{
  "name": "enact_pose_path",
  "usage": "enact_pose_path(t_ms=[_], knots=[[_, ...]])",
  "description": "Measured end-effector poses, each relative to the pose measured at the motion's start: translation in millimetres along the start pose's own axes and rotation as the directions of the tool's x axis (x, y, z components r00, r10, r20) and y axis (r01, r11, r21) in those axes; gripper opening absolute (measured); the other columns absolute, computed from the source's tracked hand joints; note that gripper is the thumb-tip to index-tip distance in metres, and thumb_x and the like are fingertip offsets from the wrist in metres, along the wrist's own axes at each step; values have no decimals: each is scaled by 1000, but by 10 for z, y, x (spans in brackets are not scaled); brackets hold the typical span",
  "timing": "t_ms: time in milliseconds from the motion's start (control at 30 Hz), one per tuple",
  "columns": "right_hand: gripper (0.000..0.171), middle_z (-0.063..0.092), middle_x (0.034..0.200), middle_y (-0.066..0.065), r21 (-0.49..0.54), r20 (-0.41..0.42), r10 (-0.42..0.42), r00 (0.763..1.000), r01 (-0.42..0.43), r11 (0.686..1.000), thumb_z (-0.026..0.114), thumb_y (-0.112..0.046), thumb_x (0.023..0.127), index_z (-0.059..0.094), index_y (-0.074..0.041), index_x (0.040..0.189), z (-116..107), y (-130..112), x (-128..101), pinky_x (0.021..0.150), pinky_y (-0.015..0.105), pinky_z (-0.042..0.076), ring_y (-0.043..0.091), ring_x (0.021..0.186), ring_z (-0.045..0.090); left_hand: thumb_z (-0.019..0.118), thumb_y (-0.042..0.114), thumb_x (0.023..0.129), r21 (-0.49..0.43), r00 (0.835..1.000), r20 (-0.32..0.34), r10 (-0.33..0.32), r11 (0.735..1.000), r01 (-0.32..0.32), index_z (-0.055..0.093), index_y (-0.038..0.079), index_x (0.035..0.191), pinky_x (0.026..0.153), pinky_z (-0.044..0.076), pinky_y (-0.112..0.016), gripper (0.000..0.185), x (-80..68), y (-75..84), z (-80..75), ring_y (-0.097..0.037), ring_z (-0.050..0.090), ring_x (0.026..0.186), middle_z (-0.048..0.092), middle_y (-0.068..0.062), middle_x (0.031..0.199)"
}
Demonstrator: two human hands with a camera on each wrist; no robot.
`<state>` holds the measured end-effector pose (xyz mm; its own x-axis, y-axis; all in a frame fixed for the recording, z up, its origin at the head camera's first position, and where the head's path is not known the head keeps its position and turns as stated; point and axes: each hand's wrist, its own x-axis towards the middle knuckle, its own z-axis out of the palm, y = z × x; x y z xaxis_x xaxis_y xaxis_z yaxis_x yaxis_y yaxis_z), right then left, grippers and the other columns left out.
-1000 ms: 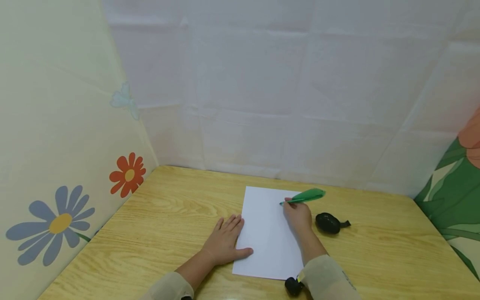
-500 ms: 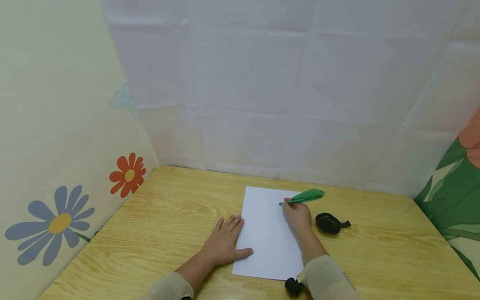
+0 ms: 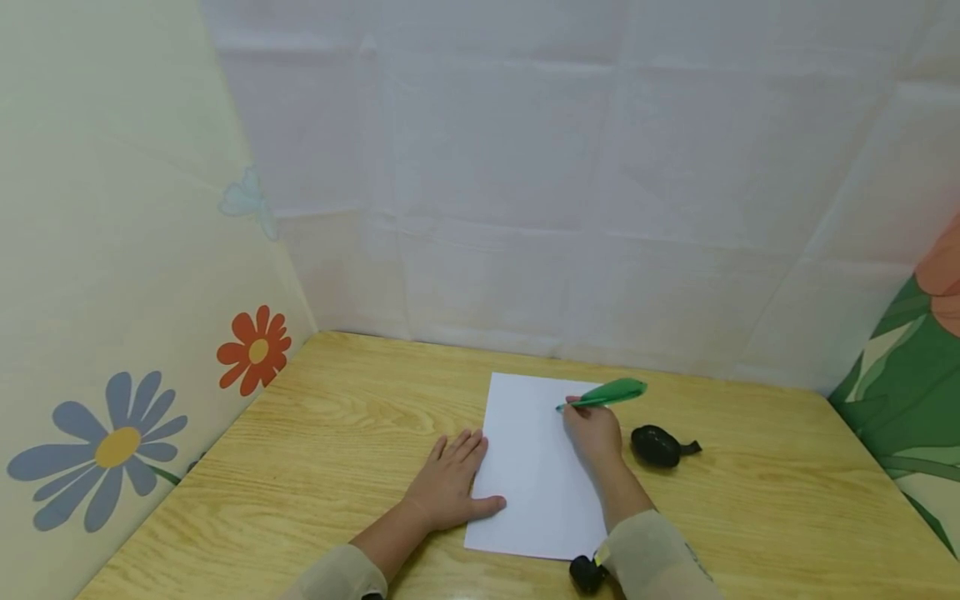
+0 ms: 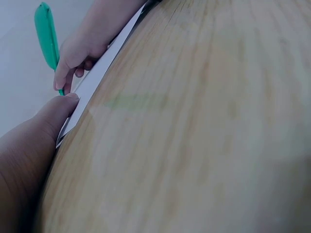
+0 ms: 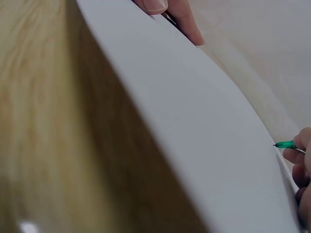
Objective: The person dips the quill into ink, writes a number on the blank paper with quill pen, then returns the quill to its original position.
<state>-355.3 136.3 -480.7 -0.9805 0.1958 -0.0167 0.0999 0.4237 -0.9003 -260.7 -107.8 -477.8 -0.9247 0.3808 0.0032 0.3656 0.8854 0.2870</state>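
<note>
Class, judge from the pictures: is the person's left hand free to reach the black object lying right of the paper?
Probably not directly: the left hand presses the paper, and the right hand lies between it and the black object.

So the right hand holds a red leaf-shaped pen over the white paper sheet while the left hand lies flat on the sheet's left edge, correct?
Not quite: the leaf-shaped pen is green, not red, as the head view shows. The rest stands: the right hand holds it over the white paper sheet, and the left hand lies flat on the sheet's left edge.
</note>
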Motion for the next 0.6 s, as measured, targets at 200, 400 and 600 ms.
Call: enact_pose_path(t_ms=[200,400,600], knots=[[32,72,117,13,8,3,-5,1000,5,1000,62,-30,90,74,-13,115,13,8,4,103,48,47,33,119,61,51,72,85,13,1000,-2,4,1000,-4,31,4,153,123,11,-54,98,2,-7,10,-28,21,152,27,-10,162],[30,72,116,14,3,5,-26,1000,26,1000,63,-27,91,73,-12,114,22,17,7,102,47,48,33,118,62,53,71,84,15,1000,-9,4,1000,-4,33,3,152,123,13,-54,98,1,-2,2,-28,22,151,28,-10,161],[29,72,115,13,-3,2,-28,1000,28,1000,63,-27,90,74,-12,112,27,16,2,102,47,48,33,117,62,53,70,85,10,1000,-8,3,1000,-3,32,3,152,123,13,-54,97,-8,10,-16,-28,22,151,28,-10,161]])
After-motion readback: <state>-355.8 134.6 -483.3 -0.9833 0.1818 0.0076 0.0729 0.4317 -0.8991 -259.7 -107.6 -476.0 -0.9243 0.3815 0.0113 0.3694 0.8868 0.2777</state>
